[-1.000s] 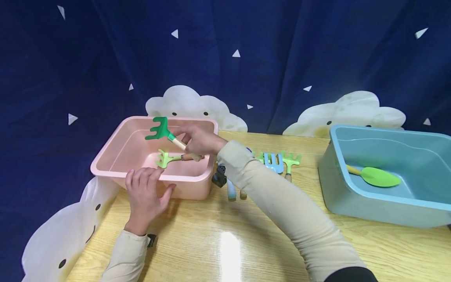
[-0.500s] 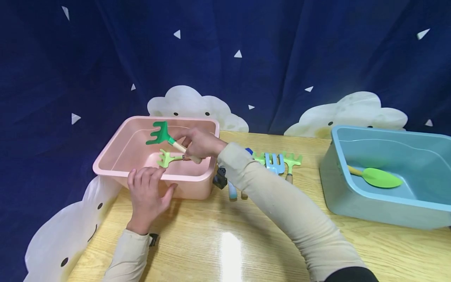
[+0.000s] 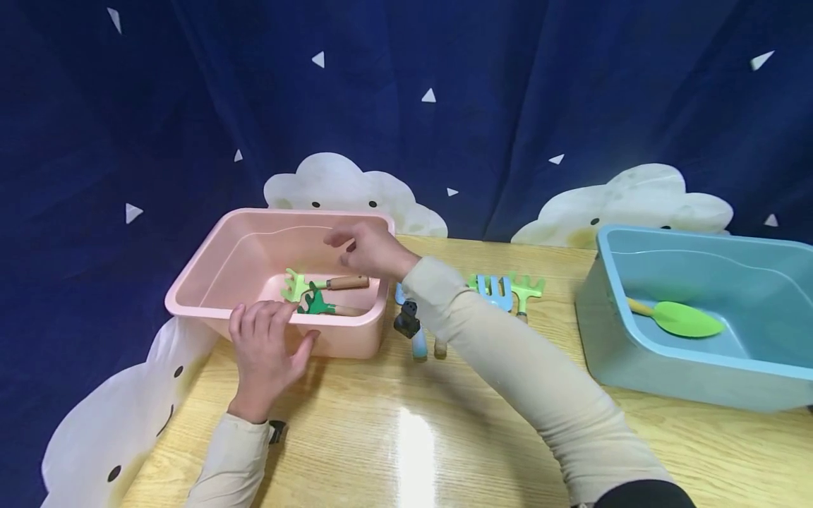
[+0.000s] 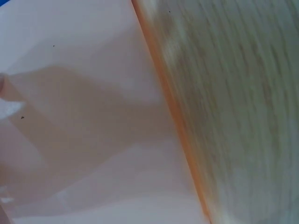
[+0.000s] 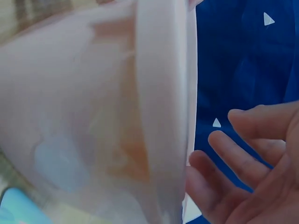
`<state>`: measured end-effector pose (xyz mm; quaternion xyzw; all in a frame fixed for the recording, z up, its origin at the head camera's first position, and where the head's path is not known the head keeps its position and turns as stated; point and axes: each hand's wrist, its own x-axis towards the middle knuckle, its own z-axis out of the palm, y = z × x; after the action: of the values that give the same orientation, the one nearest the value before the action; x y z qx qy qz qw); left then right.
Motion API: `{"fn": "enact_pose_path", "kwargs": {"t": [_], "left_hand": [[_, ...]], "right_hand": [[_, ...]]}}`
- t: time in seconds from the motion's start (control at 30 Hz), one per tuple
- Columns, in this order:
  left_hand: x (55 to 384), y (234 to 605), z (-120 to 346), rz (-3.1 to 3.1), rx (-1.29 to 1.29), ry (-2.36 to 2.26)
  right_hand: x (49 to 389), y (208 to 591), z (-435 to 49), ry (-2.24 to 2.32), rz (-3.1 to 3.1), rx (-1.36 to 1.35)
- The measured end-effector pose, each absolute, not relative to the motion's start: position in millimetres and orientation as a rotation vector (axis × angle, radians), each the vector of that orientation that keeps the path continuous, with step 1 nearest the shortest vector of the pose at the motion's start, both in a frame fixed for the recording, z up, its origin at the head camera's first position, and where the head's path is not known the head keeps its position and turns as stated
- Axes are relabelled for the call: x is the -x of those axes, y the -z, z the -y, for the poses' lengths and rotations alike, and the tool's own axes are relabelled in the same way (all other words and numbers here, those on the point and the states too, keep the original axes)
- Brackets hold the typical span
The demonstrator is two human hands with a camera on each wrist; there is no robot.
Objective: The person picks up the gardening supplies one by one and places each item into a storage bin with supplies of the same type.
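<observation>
In the head view my left hand point(image 3: 265, 353) holds the front rim of a pink bin point(image 3: 190, 300), fingers over the rim and thumb against the outer wall. My right hand point(image 3: 371, 248) hovers over the bin's right side with relaxed, spread fingers and nothing in them; the right wrist view shows these fingers point(image 5: 243, 161) beside the bin wall. Inside the bin lie a light green hand rake point(image 3: 346, 282) with a brown wooden handle and a dark green hand rake point(image 3: 317, 302), whose handle end is partly hidden by the front rim.
Right of the pink bin, several toy garden tools lie on the wooden table point(image 3: 356, 423), including a light blue fork point(image 3: 495, 293) and a green rake point(image 3: 526, 288), partly covered by my right forearm. A blue bin point(image 3: 699, 377) at right holds a green trowel point(image 3: 686, 321).
My right hand has let go of the dark green rake, which has dropped into the pink bin near the front wall. The hand's fingers have loosened; my left hand stays on the rim.
</observation>
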<state>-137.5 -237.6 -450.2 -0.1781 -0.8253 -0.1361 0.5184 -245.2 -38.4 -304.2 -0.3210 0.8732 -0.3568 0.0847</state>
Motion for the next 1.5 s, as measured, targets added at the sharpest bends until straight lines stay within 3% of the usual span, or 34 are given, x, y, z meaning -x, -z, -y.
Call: {"fn": "enact_pose_path", "kwargs": {"t": [0.67, 1.5], "left_hand": [[138, 450, 237, 1.986, 0.424, 0.34], [135, 451, 247, 1.996, 0.408, 0.347]], "right_hand": [[252, 311, -38, 1.026, -2.778, 0.896], [230, 332, -102, 1.069, -2.79, 0.73]]}}
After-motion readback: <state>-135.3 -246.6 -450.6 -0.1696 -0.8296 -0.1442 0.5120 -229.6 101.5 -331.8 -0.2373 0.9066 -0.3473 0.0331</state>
